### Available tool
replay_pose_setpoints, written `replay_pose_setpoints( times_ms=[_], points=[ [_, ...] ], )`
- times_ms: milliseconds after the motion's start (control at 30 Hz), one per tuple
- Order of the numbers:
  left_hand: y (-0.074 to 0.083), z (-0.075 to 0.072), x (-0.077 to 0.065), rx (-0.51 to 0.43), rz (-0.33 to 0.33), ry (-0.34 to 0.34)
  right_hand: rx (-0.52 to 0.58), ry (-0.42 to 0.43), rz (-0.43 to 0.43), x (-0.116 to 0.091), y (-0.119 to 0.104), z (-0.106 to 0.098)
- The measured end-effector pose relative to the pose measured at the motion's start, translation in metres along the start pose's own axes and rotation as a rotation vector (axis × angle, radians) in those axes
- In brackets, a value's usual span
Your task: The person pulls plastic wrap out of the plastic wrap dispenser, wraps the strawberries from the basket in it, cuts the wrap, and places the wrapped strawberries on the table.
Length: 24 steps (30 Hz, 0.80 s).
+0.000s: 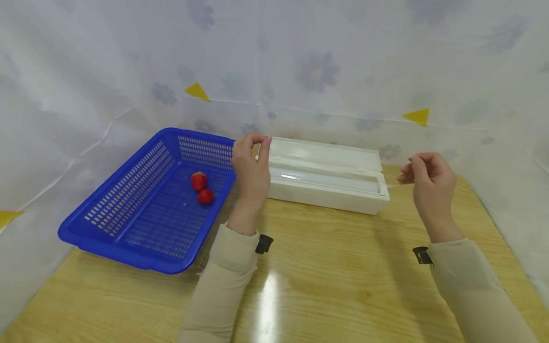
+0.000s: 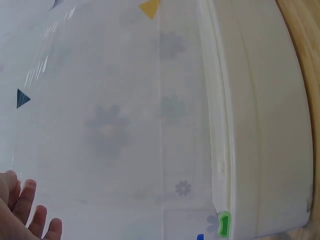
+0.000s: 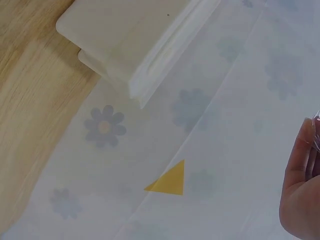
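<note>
A long white cling film box (image 1: 330, 202) lies on the table with its lid (image 1: 321, 147) raised at the back and a shiny roll (image 1: 309, 177) inside. Over its left end, my left hand (image 1: 252, 169) pinches the clear cling film between thumb and forefinger. Glossy streaks reveal the stretched cling film (image 2: 42, 70) in the left wrist view. Beyond the box's right end, my right hand (image 1: 431, 178) grips the film with curled fingers. Clear plastic gleams at those fingertips in the right wrist view. A green slider (image 2: 223, 225) sits at the box's edge.
A blue plastic basket (image 1: 146, 261) with slotted sides stands left of the box, close to my left forearm. Two small red fruits, one (image 1: 198, 181) behind the other (image 1: 205, 196), lie in it. Behind the wooden table (image 1: 326, 267) hangs a flower-patterned sheet (image 1: 360, 71).
</note>
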<state>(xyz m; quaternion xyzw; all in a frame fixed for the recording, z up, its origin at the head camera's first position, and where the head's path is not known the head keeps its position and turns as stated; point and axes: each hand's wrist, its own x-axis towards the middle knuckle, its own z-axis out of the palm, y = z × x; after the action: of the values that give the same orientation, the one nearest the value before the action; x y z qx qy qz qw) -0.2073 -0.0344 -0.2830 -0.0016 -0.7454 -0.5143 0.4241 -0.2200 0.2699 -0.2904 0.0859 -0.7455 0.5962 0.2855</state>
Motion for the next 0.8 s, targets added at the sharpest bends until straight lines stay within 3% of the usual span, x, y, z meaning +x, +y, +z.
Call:
replay_pose_setpoints(
  times_ms=[233,500,667,800],
  points=[
    [0.001,-0.008,-0.005,-0.022,-0.007,-0.005,0.041,-0.063,0.005,-0.003,-0.004,-0.005],
    [0.003,-0.02,-0.015,-0.078,-0.035,-0.038,0.2,-0.33,-0.052,-0.007,-0.012,-0.028],
    [0.009,-0.031,-0.021,-0.039,-0.05,-0.051,0.325,-0.456,-0.075,-0.01,-0.014,-0.041],
    [0.02,-0.046,-0.025,0.052,-0.107,-0.142,0.328,-0.526,-0.099,-0.016,-0.016,-0.05]
  ],
)
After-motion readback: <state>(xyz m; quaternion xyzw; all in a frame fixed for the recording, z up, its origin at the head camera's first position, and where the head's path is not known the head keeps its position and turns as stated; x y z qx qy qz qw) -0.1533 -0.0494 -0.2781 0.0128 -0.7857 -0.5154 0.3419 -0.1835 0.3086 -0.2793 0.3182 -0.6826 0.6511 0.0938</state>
